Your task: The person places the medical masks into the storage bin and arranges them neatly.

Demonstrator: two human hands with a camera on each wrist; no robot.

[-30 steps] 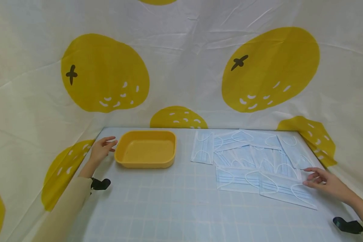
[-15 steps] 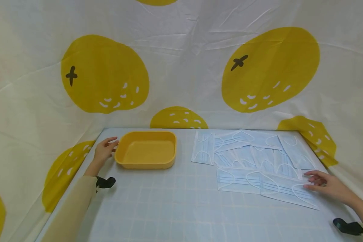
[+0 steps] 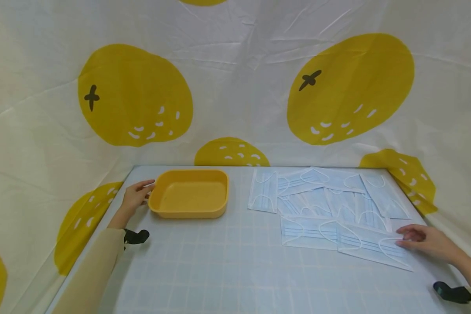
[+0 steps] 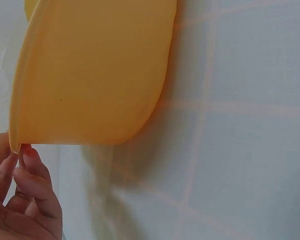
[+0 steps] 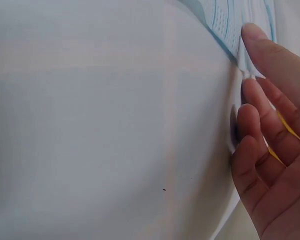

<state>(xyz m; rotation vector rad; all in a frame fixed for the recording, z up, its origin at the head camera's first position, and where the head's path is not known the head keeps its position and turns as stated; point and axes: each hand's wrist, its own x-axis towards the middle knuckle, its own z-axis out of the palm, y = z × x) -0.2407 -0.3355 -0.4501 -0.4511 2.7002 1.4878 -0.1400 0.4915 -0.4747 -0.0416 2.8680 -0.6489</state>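
A yellow tray [image 3: 188, 213] stands empty at the back left of the table. My left hand [image 3: 143, 189] is at its left rim. In the left wrist view the curled fingers [image 4: 32, 175] sit under the lip of the tray [image 4: 90, 70], with the thumb side above it. Several pale blue face masks [image 3: 329, 196] lie overlapping at the back right. My right hand [image 3: 406, 237] rests on the right end of the nearest mask [image 3: 370, 246]. In the right wrist view one nearly straight fingertip [image 5: 255, 37] touches the mask's edge [image 5: 230, 20].
The table [image 3: 227, 270] has a light blue grid cover. White cloth with big yellow fruit prints [image 3: 133, 96] walls it in at the back and both sides. Black wrist straps [image 3: 136, 236] [image 3: 451, 292] show on both arms.
My left hand has moved a little right, from beside the tray onto its rim. My right hand has lowered and settled on the near mask's right end.
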